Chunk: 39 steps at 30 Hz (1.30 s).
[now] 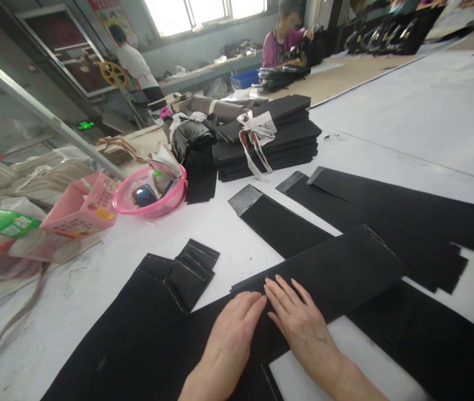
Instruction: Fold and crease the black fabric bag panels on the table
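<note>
A long black fabric panel (337, 273) lies across the white table in front of me, over other black pieces. My right hand (299, 312) rests flat on its near left part with the fingers stretched out. Close beside it, my left hand (237, 323) is closed, its fingers together and bent down at the panel's left end. The left fingertips and thumb are partly hidden. Under and left of my left hand spreads a larger black piece (136, 334), with small folded black pieces (192, 267) with pale edge lines at its far end.
Black strips with grey ends (278, 223) and a fanned stack of black panels (407, 211) lie beyond and right. Farther back are a tied black bundle (265, 145), a pink basin (153, 209) and a pink box (80, 209). Two people work in the background.
</note>
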Available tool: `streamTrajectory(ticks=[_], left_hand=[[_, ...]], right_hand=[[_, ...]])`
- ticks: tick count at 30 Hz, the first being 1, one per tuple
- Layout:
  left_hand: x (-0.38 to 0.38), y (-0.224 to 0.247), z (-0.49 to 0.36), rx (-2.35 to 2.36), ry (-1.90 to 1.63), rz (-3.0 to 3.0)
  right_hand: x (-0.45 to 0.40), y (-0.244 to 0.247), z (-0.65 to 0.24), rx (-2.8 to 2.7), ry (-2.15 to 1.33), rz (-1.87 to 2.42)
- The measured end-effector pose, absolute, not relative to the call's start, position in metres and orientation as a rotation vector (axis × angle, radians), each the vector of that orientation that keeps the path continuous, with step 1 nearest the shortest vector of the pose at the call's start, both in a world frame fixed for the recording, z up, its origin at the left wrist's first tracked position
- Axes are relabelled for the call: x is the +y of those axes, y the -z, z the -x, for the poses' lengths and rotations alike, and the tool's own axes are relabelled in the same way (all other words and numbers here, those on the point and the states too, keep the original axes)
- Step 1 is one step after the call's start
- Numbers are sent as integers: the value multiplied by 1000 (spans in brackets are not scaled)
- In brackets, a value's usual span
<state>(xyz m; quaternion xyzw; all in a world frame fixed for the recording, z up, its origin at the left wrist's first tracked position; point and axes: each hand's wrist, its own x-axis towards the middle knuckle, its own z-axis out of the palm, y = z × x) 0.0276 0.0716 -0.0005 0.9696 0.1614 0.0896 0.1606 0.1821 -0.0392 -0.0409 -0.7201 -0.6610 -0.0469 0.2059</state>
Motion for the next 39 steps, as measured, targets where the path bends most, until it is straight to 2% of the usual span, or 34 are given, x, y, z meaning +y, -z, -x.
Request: streamTrajectory(ticks=[4, 13, 20, 25, 39], left_hand=[[66, 14, -57, 528, -261, -2812], [71, 17, -58, 468, -212, -2906], [69, 22, -55, 442, -234, -2922], [68, 23, -53, 460, -198, -2949], [66, 28, -48, 438, -312, -3036]], right_hand=[[-43, 44, -180, -1833, 166, 2000], [-68, 51, -163, -1683, 161, 1989], [-84, 25, -179, -1545, -113, 1940], [-76, 22, -183, -1565, -180, 2022], [-75, 35, -181, -1693, 76, 1978]])
